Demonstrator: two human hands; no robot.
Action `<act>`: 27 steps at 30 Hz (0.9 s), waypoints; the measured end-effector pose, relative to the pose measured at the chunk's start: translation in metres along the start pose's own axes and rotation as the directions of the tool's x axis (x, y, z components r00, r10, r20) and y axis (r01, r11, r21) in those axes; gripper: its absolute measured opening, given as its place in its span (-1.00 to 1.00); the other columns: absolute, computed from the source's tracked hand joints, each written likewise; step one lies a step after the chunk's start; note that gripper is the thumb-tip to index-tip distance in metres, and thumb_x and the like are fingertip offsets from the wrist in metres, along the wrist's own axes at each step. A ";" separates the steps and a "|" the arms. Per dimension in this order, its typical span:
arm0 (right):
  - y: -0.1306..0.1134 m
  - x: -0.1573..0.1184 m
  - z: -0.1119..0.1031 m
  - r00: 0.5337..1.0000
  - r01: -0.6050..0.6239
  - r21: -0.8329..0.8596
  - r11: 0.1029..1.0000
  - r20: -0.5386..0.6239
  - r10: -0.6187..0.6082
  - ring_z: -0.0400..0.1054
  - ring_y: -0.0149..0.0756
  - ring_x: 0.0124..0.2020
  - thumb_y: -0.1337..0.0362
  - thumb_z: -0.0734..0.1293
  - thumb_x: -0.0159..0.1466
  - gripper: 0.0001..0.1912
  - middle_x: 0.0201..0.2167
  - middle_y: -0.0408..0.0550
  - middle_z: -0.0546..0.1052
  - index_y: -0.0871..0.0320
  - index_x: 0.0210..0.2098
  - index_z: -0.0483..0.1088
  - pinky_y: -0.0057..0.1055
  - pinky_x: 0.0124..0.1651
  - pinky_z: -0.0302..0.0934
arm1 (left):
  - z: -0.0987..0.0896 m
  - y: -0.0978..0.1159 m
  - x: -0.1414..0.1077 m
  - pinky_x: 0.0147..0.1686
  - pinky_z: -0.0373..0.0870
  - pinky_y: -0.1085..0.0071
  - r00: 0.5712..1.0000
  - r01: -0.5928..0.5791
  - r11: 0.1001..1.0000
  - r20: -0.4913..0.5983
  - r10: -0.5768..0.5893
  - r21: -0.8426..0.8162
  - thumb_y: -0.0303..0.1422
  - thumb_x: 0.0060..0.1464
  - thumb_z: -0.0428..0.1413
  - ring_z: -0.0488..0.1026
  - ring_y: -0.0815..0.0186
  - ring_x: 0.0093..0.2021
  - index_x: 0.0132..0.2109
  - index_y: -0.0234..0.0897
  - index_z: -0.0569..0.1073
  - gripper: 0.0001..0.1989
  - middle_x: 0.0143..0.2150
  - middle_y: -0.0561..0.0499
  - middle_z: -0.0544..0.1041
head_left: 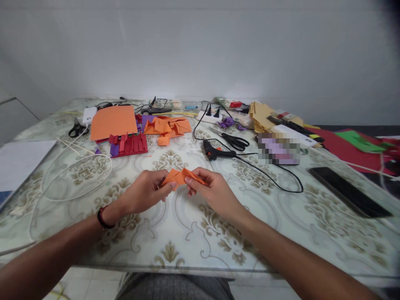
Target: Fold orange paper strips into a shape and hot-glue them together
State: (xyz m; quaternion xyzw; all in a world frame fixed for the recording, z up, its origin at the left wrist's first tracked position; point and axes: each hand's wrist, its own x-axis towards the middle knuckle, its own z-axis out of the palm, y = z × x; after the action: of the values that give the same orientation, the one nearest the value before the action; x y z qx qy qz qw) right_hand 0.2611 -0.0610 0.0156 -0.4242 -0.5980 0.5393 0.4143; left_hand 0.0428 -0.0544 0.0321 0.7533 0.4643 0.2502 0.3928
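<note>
The folded orange paper (179,178) sits just below the frame's centre, the left hand (146,192) and right hand (213,186) each closed on one end between thumb and fingers, seemingly to steady its creases. Orange folded pieces (175,126), upper middle, and a glue gun (218,153), right of centre, lie apart, probably leaving elbow room.

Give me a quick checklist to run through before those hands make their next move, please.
1. Orange piece held by both left hand and right hand: ok.
2. Glue gun set down, away from the fingers: ok.
3. Glue gun cool: cannot tell; heat doesn't show.
4. Scissors laid down beyond the glue gun: ok.
5. White cable tidied: not ok; it loops loosely on the left.
</note>
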 end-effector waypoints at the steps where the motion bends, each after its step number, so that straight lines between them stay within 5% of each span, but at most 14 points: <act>1: 0.000 0.000 0.000 1.000 0.003 0.015 1.000 -0.018 -0.003 0.40 -0.33 -0.48 0.00 0.44 0.27 -0.67 -0.50 -0.18 0.48 0.12 -0.39 0.41 -0.33 -0.27 0.32 | -0.001 0.000 0.000 -0.53 0.30 0.55 1.000 0.027 0.999 -0.011 -0.027 0.021 -0.20 0.28 0.10 0.45 0.42 -0.55 -0.45 -0.30 0.43 -0.64 -0.58 0.09 0.47; 5: 0.000 -0.001 0.001 0.996 0.044 0.089 0.995 -0.080 -0.037 0.39 -0.34 -0.48 -0.03 0.45 0.27 -0.65 -0.52 -0.18 0.49 0.12 -0.35 0.40 -0.35 -0.31 0.32 | -0.004 0.001 0.001 -0.55 0.33 0.51 0.962 0.172 0.984 0.224 -0.158 -0.044 0.04 0.29 0.03 0.43 0.39 -0.62 -0.47 -0.33 0.57 -0.41 -0.63 0.01 0.51; 8: -0.001 -0.002 0.003 0.997 0.057 0.126 0.990 -0.063 -0.049 0.42 -0.33 -0.46 -0.04 0.45 0.27 -0.65 -0.48 -0.16 0.54 0.11 -0.30 0.41 -0.34 -0.28 0.35 | -0.002 -0.001 0.002 -0.46 0.46 0.47 0.930 0.197 0.959 0.348 -0.116 -0.206 0.04 0.29 0.04 0.55 0.32 -0.50 -0.33 -0.34 0.64 -0.46 -0.48 -0.07 0.62; 16: -0.001 -0.006 0.009 0.999 0.042 0.207 0.978 0.010 -0.046 0.51 -0.32 -0.42 0.00 0.41 0.34 -0.69 -0.42 -0.11 0.61 0.12 -0.29 0.41 -0.33 -0.21 0.42 | 0.001 -0.005 0.003 -0.40 0.49 0.48 0.994 0.067 0.910 0.111 -0.023 -0.409 -0.17 0.23 0.20 0.51 0.40 -0.45 -0.23 -0.35 0.62 -0.71 -0.36 -0.03 0.62; 20: 0.003 -0.007 0.010 0.999 0.031 0.253 0.967 0.019 -0.037 0.50 -0.34 -0.46 0.03 0.39 0.37 -0.69 -0.43 -0.10 0.60 0.16 -0.28 0.43 -0.34 -0.25 0.42 | -0.001 -0.006 0.006 -0.46 0.47 0.47 0.998 0.064 0.906 0.007 -0.068 -0.418 -0.16 0.16 0.28 0.53 0.37 -0.44 -0.17 -0.33 0.52 -0.70 -0.31 0.00 0.56; 23: 0.005 -0.005 0.010 0.999 -0.012 0.278 0.961 0.034 0.003 0.46 -0.35 -0.50 0.05 0.40 0.35 -0.70 -0.47 -0.12 0.58 0.17 -0.29 0.42 -0.36 -0.31 0.39 | -0.002 -0.009 0.008 -0.37 0.53 0.45 0.987 -0.003 0.889 -0.147 -0.072 -0.459 -0.25 0.01 0.39 0.57 0.33 -0.28 0.04 -0.20 0.36 -0.49 -0.08 0.01 0.49; 25: 0.005 -0.004 0.008 0.997 -0.053 0.300 0.952 0.072 0.033 0.42 -0.37 -0.54 0.05 0.41 0.34 -0.71 -0.50 -0.15 0.56 0.17 -0.27 0.42 -0.35 -0.32 0.38 | -0.002 -0.012 0.008 -0.21 0.56 0.38 0.991 -0.073 0.890 -0.133 0.014 -0.451 -0.29 0.05 0.38 0.56 0.31 -0.15 0.14 -0.14 0.32 -0.43 0.01 -0.02 0.46; 27: 0.005 -0.004 0.007 0.991 -0.099 0.321 0.942 0.118 0.064 0.38 -0.39 -0.56 0.05 0.42 0.32 -0.70 -0.53 -0.16 0.54 0.18 -0.27 0.42 -0.35 -0.33 0.38 | -0.002 -0.013 0.008 -0.08 0.54 0.32 0.990 -0.144 0.918 -0.064 0.129 -0.371 -0.30 0.15 0.30 0.54 0.26 -0.07 0.12 -0.18 0.40 -0.58 0.01 -0.07 0.48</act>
State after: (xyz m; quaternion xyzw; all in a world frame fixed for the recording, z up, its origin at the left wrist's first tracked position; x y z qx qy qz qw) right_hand 0.2555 -0.0664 0.0097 -0.3452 -0.5033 0.6692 0.4239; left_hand 0.0385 -0.0437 0.0227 0.6902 0.3618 0.3751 0.5019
